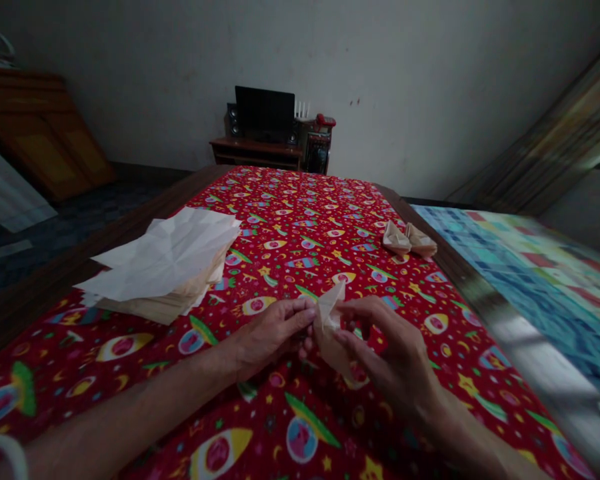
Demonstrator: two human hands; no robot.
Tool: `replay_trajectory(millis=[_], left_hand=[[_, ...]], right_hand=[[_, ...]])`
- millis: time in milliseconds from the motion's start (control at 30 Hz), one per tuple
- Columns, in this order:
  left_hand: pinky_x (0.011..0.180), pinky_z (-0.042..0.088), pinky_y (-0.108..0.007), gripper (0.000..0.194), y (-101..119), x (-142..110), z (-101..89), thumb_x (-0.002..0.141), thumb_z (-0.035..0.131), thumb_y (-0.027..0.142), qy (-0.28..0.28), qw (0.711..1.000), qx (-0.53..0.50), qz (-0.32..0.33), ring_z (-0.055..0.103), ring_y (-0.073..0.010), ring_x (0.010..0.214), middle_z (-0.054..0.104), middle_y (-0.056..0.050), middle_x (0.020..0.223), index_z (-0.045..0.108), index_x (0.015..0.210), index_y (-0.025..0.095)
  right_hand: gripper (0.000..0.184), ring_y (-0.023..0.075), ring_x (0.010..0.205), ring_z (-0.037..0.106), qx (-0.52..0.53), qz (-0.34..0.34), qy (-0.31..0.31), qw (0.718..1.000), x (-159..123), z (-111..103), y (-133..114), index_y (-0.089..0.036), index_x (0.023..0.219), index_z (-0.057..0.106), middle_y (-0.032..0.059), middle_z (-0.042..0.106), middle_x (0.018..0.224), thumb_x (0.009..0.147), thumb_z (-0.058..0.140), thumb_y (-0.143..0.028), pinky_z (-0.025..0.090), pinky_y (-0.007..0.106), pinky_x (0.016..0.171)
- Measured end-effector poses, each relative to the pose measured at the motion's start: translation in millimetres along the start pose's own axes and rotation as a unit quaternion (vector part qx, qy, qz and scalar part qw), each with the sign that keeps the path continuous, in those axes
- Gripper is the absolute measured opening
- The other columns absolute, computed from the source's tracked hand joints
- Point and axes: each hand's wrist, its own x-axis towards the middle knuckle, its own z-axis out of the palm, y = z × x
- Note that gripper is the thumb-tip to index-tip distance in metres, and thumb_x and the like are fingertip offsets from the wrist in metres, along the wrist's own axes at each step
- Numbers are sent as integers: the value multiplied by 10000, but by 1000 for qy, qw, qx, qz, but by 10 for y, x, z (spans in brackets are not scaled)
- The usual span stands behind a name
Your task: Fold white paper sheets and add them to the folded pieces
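A partly folded piece of cream paper [330,327] is held above the cloth between my two hands, its pointed tip upward. My left hand [275,330] pinches its left side with thumb and fingers. From the right, my right hand [387,340] has its thumb and forefinger on the other side of the paper. To the left lies a stack of creased paper sheets [170,257], white on top and tan below. Two folded paper shapes [410,240] rest side by side near the table's right edge.
A red patterned tablecloth [300,233] covers the dark wooden table. Against the far wall, a monitor [265,110] with speakers stands on a small desk [255,150]. Right of the table is a bed with a patchwork cover [510,260]; a wooden cabinet [40,133] stands at the left.
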Motion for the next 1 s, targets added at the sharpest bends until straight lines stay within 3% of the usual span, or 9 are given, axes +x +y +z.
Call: replay_trajectory(millis=[200, 467, 633, 767, 833, 900, 1000], left_hand=[[750, 469, -245, 264, -17, 2, 23, 808, 640, 383, -1, 1000, 9, 11, 586, -112, 723, 619, -19, 774, 619, 864, 127], [790, 447, -279, 286, 14, -11, 32, 796, 646, 383, 7, 1000, 23, 10, 601, -147, 764, 647, -39, 822, 634, 913, 121], [786, 438, -260, 257, 50, -52, 31, 879, 549, 302, -10, 999, 44, 23, 611, -159, 875, 661, -74, 963, 585, 1081, 147], [785, 448, -270, 286, -7, -78, -49, 883, 540, 264, -2, 999, 19, 49, 618, -160, 896, 656, -99, 1031, 538, 1148, 158], [772, 455, -271, 267, -43, -84, -85, 873, 554, 263, -1, 999, 10, 46, 625, -156, 862, 656, -103, 1023, 556, 1114, 149], [751, 461, -269, 242, -68, -85, -104, 866, 566, 270, -6, 999, 10, 41, 624, -152, 829, 659, -103, 990, 578, 1067, 136], [746, 459, -254, 220, -85, -81, -110, 877, 549, 258, -8, 999, 7, 45, 615, -140, 819, 657, -92, 958, 587, 1044, 119]], right_hand=[[138, 129, 685, 624, 11, -44, -51, 998, -71, 28, -10, -214, 967, 620, 28, 668, 831, 857, 558, -160, 479, 221, 600], [95, 85, 580, 602, -8, -53, -12, 998, -28, 7, -43, -172, 857, 631, -1, 649, 690, 828, 571, -105, 453, 160, 536], [91, 118, 635, 638, -13, 5, -16, 1000, -3, -77, 64, -188, 842, 659, 15, 687, 738, 837, 568, -175, 488, 194, 575], [115, 140, 662, 640, -39, 63, 40, 996, 216, -379, 406, -192, 825, 673, 19, 691, 742, 830, 592, -273, 494, 222, 609], [152, 151, 688, 636, -79, 52, 78, 992, 431, -629, 638, -172, 825, 672, 40, 691, 773, 811, 607, -308, 489, 229, 625], [189, 142, 666, 616, -174, 45, 69, 981, 688, -899, 874, -143, 866, 669, 59, 685, 775, 809, 596, -308, 461, 217, 604], [194, 124, 613, 580, -347, 59, 18, 936, 1056, -1230, 1175, -98, 821, 663, 88, 678, 735, 835, 509, -214, 392, 203, 545]])
